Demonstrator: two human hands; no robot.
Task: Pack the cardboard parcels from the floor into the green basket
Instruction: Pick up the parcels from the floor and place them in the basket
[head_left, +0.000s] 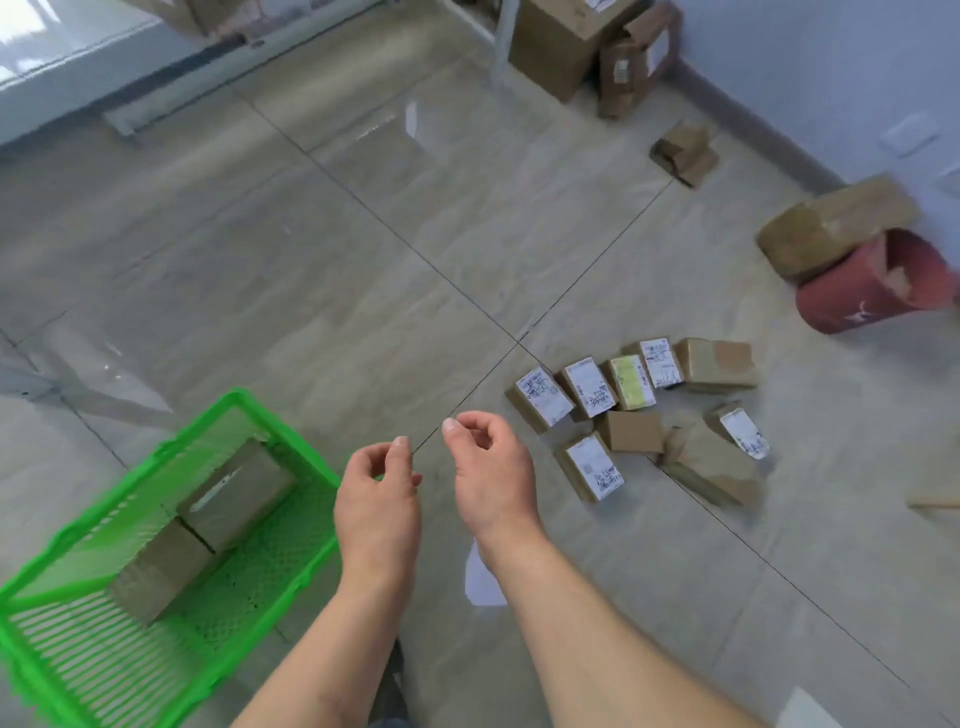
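Observation:
The green basket (291, 441) stands on the floor at lower left and holds two cardboard parcels (236, 493), one labelled. Several small cardboard parcels (589, 465) with white labels lie in a cluster on the floor to the right. My left hand (376, 499) hovers just right of the basket's rim, fingers loosely curled, holding nothing. My right hand (488, 467) hangs beside it, left of the parcel cluster, fingers also curled loosely and empty.
A red bucket (872, 291) lies tipped at far right with a big cardboard bundle (836, 228) on it. Larger boxes (561, 47) stand against the back wall, a small crushed box (683, 150) before them. A white paper scrap (483, 577) lies under my right forearm.

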